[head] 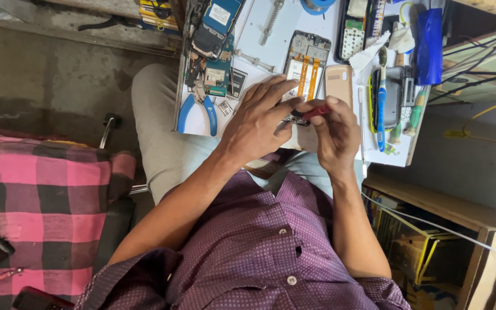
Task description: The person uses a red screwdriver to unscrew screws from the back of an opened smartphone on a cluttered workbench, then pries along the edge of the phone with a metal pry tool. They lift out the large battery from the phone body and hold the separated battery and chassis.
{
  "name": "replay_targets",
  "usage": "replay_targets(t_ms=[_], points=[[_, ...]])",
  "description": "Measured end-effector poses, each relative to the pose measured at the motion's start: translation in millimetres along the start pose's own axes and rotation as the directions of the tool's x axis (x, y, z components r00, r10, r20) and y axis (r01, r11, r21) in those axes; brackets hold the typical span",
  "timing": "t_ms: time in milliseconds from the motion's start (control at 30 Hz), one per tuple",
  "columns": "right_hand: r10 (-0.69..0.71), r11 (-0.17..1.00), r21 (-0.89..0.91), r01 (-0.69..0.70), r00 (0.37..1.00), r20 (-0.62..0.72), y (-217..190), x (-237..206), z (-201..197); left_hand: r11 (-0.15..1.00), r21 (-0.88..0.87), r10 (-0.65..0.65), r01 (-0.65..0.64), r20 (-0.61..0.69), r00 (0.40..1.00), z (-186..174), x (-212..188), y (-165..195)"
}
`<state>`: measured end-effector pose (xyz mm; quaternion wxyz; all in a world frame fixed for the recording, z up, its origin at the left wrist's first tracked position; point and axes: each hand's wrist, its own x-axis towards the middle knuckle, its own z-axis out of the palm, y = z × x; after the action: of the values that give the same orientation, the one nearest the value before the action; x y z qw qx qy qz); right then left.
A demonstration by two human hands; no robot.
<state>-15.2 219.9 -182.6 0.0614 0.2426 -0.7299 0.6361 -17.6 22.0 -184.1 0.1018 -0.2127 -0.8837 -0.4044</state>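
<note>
- Cluttered white work board (340,23) lies across the person's lap, with bare concrete floor to the left.
- Left hand (256,123) rests fingers-spread over a small metal part (294,120) at the board's near edge.
- Right hand (334,132) is clamped on a red-handled screwdriver (315,110), tip at that part.
- Opened phone (305,63) lies just beyond the hands; blue-handled pliers (197,111) to the left, blue toothbrush (382,97) to the right.

Pliers (197,112) left of hands, opened phone (305,63) behind them, toothbrush (381,97) right, all on board (259,28)
</note>
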Motion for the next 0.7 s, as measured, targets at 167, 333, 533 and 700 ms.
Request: replay_targets(t_ms=[167,333,533,700], points=[[-0.092,0.995,-0.051,0.089,0.994,-0.056,-1.9,1.3,5.3,1.000,-0.022,-0.008,0.008,0.010,1.000,-0.5,-0.5,0.7],[-0.039,0.999,-0.020,0.038,0.999,-0.033,0.5,-1.8,7.4,1.000,-0.014,-0.009,0.009,0.006,1.000,0.1,-0.5,-0.9],[-0.037,0.996,-0.079,0.035,0.999,-0.027,1.2,-5.0,6.5,1.000,-0.014,-0.007,0.007,0.011,1.000,2.8,-1.7,-2.8],[-0.061,0.985,-0.161,0.054,0.997,-0.036,-4.0,-3.3,5.0,1.000,-0.005,-0.005,0.005,0.018,1.000,2.9,-1.8,-2.5]])
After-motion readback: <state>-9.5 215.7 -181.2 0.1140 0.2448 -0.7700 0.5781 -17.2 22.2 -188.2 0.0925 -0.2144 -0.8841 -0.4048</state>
